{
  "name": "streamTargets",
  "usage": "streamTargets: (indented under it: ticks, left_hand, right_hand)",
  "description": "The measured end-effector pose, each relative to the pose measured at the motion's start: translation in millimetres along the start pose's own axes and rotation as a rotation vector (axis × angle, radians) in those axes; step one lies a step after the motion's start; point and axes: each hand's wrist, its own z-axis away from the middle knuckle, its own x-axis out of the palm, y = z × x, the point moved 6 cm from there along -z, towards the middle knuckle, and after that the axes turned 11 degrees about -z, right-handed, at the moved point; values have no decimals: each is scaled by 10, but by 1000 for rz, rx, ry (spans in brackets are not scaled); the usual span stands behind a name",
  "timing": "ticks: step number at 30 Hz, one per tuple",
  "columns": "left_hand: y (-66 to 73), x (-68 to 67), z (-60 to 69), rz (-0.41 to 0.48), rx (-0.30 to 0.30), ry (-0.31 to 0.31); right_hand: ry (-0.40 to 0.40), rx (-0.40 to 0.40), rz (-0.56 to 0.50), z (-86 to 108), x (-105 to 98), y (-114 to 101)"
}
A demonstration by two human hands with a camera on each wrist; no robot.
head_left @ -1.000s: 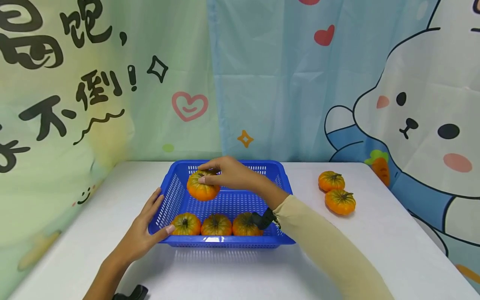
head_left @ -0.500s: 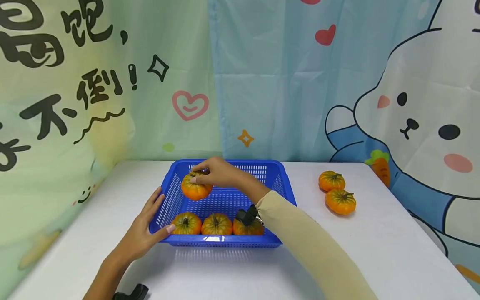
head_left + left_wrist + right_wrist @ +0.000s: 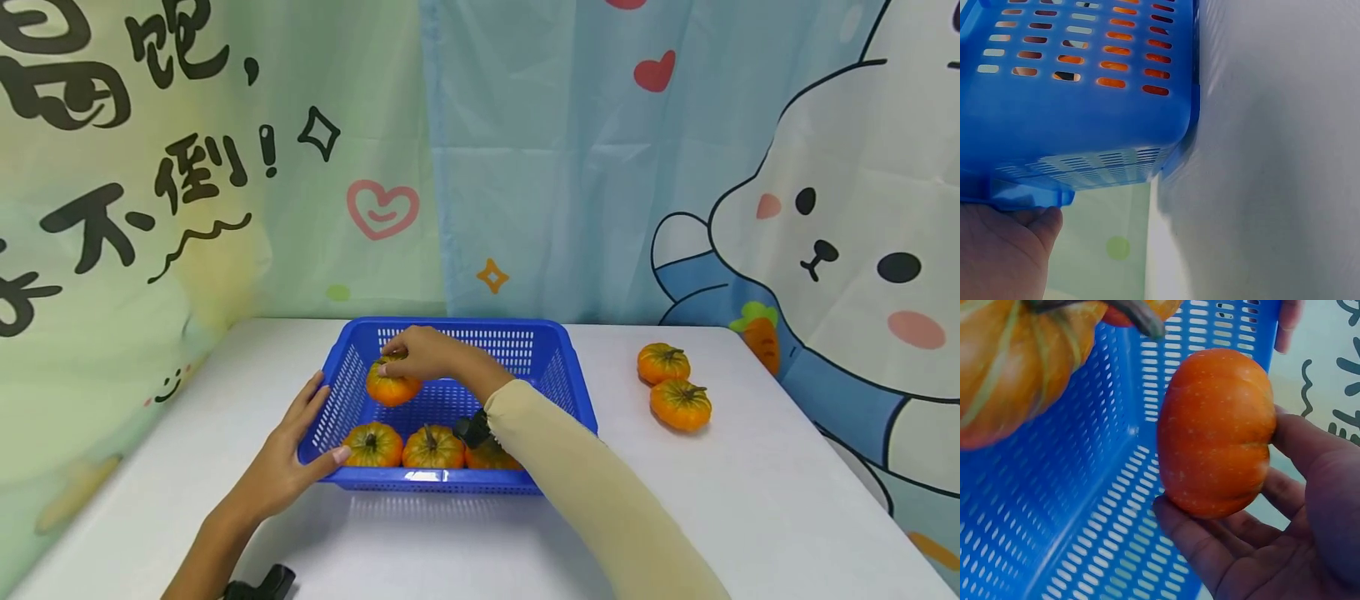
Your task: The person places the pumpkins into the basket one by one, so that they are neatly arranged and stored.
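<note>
My right hand (image 3: 431, 352) holds a small orange pumpkin (image 3: 392, 392) with a green-streaked top, over the left back part of a blue perforated basket (image 3: 465, 478). Seen from the right wrist, the thumb and fingers pinch the pumpkin (image 3: 1216, 437) near its stem side, its smooth base facing the camera. Along the basket's front wall sit a left pumpkin (image 3: 372, 445), a middle pumpkin (image 3: 433, 447) and a right pumpkin (image 3: 489, 457), the last partly hidden by the right wrist and sleeve. My left hand (image 3: 288, 468) rests on the basket's front left corner, fingers extended along the side rim, thumb at the front.
Two more pumpkins, one farther back (image 3: 663, 363) and one nearer (image 3: 681, 405), sit touching on the white table (image 3: 750, 500) right of the basket. A printed curtain (image 3: 510, 183) hangs behind the table. Black camera mounts are on both wrists.
My right hand has carried the pumpkin left, then lowered it slightly into the basket. The right sleeve has swung left across the front right pumpkin. The left hand and the basket have stayed put.
</note>
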Motion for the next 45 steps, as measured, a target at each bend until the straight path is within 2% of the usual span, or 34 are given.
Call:
streamTargets:
  ticks: [6,14,26,33,40,45]
  left_hand:
    - [-6,2,13,3,-3,-1]
    - [-6,1,9,-12,7,2]
    - [-7,-3,11,6,-1,-2]
    - [2,-7,8,-4,3,-3]
    - [-1,-7,11,-6,1,-3]
    - [-4,-8,11,-12,5,0]
  right_hand:
    - [-26,32,3,-80,137,13]
    - [-28,74,-7,-132,220,72]
    - [-47,91,52,-131,240,96]
    - [-92,129,39,-95,266,125]
    - [-111,131,11,-92,282,151]
    - [-117,124,61,-97,274,163]
